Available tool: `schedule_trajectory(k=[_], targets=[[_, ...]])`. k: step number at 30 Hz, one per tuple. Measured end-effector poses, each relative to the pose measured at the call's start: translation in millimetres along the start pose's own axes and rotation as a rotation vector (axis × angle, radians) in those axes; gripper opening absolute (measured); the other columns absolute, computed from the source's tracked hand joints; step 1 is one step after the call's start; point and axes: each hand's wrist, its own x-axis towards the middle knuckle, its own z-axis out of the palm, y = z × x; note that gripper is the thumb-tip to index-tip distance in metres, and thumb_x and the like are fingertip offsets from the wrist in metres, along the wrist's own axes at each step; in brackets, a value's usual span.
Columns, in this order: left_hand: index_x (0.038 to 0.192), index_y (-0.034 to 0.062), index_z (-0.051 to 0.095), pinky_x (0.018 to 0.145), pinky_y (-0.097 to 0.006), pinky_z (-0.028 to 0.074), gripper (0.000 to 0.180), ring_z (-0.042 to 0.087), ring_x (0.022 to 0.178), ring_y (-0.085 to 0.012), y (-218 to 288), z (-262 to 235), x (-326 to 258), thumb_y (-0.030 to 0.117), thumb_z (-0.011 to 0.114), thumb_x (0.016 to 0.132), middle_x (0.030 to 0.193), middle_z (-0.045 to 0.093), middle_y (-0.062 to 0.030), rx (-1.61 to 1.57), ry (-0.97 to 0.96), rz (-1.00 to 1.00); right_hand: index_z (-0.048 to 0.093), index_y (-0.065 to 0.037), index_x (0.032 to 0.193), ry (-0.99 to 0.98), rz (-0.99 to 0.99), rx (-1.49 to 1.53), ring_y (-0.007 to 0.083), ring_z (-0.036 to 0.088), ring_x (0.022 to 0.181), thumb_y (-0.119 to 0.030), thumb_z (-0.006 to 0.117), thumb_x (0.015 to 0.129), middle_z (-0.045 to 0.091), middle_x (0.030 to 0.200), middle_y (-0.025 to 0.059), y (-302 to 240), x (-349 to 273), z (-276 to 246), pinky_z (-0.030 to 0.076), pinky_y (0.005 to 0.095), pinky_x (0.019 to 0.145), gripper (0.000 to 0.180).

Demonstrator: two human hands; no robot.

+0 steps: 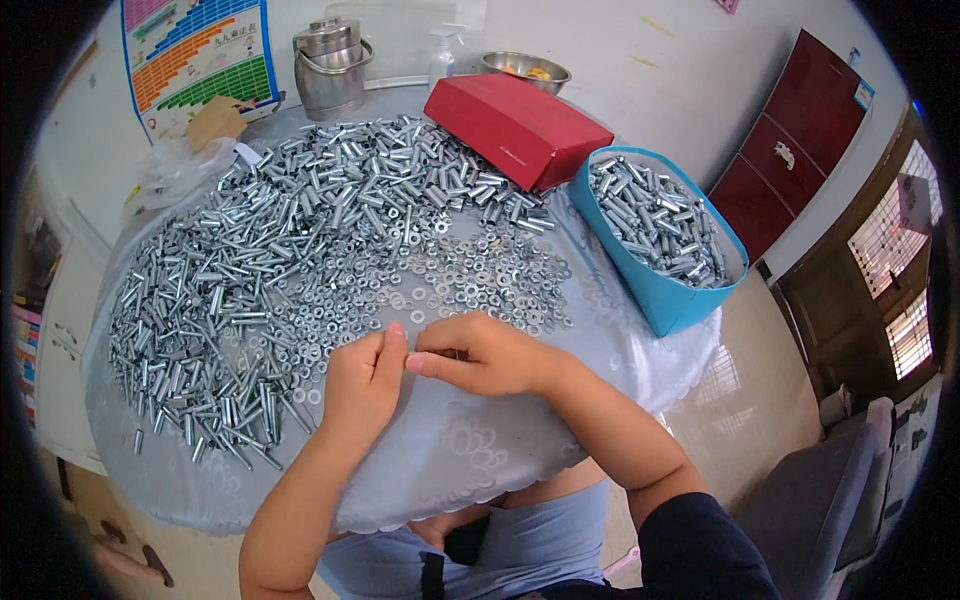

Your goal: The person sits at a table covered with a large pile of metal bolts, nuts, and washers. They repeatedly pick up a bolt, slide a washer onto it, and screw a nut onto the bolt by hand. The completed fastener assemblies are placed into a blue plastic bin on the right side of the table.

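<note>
My left hand [362,385] and my right hand [478,355] meet fingertip to fingertip over the near part of a round table covered in a pale grey cloth [450,450]. Between the fingers they pinch a small metal part, mostly hidden by the fingers. Just beyond the hands lies a spread of small washers and nuts [470,275]. A big heap of silver bolts and sleeves [260,260] fills the left and far side of the table.
A blue container [665,300] full of finished metal pieces stands at the right edge. A red box [515,125] lies behind it. A steel pot [330,65], spray bottle [442,50] and metal bowl [525,68] stand at the back. A grey chair [830,500] stands lower right.
</note>
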Motion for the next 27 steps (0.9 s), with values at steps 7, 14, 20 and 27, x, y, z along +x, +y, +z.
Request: schedule_trajectory(k=[7,14,20,27], targets=[[0.064,-0.0027,0.052,0.044,-0.033,0.032,0.038,0.037,0.044,-0.0143,-4.6,-3.9,-0.2,0.024,0.049,0.091,0.049,0.045,-0.0099,-0.015,-0.006,-0.046,0.058,0.0,0.075,0.031,0.012,0.034,0.0179,0.049,0.053,-0.021,0.057,0.087,0.051,0.061,0.0079,-9.2,0.5,0.1,0.039,0.0297,0.052,0.025],[0.069,-0.0013,0.057,0.047,-0.037,0.037,0.038,0.049,0.046,-0.0276,-2.1,-2.4,-0.8,0.029,0.047,0.09,0.056,0.053,-0.0168,0.057,-0.032,-0.051,0.063,0.0,0.071,-0.096,0.312,0.155,0.0182,0.055,0.059,-0.032,0.052,0.089,0.06,0.065,0.0106,-2.7,-0.4,-0.8,0.044,0.0311,0.058,0.038],[0.07,0.0003,0.058,0.05,-0.038,0.039,0.04,0.053,0.052,-0.0314,-6.7,-1.4,-1.5,0.031,0.045,0.091,0.059,0.055,-0.0165,0.071,-0.028,-0.096,0.064,-0.001,0.08,0.114,0.008,-0.003,0.0223,0.058,0.062,-0.029,0.057,0.087,0.063,0.074,0.0126,4.1,1.7,7.4,0.045,0.0312,0.059,0.029],[0.07,0.0011,0.059,0.051,-0.041,0.04,0.041,0.054,0.054,-0.0342,-1.3,-3.1,-1.2,0.034,0.044,0.091,0.059,0.056,-0.0169,0.09,-0.023,-0.105,0.063,0.0,0.082,0.084,0.053,-0.023,0.0207,0.056,0.058,-0.028,0.059,0.086,0.059,0.069,0.013,0.1,2.4,7.0,0.045,0.031,0.058,0.028]])
